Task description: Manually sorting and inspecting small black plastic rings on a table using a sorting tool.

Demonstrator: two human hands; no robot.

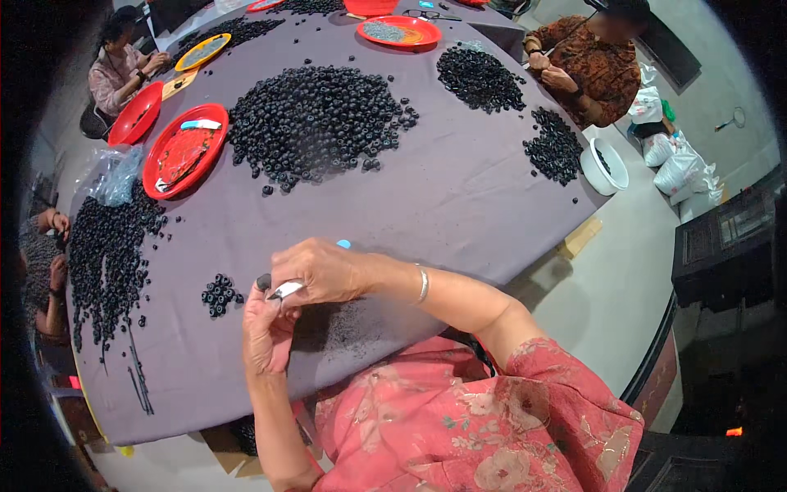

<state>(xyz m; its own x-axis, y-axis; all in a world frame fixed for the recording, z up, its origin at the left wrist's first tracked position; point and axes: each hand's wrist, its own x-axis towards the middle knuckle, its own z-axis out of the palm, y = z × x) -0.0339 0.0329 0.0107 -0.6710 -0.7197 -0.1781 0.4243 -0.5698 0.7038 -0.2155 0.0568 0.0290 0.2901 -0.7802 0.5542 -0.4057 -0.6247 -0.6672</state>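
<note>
Just above the near edge of the table, my two hands meet. My right hand (316, 271) is closed round a small knife (288, 289) with a pale, tapered front. A light-blue tip (343, 244) shows behind that hand; whether it belongs to the knife I cannot tell. The thumb and fingers of my left hand (266, 332) pinch together at the knife's point. What they hold there is dark and too small to make out. A dark cover (263, 282) sits on one left fingertip. Beside the left hand lies a small cluster of black rings (220, 295).
A large heap of black rings (320, 123) lies mid-table, with another pile (111, 262) at left. A red tray (157, 189) holds a blue-and-white cutter (201, 125). Dark crumbs (352, 332) lie under my right forearm. A white basin (611, 176) stands at right. Several people sit around.
</note>
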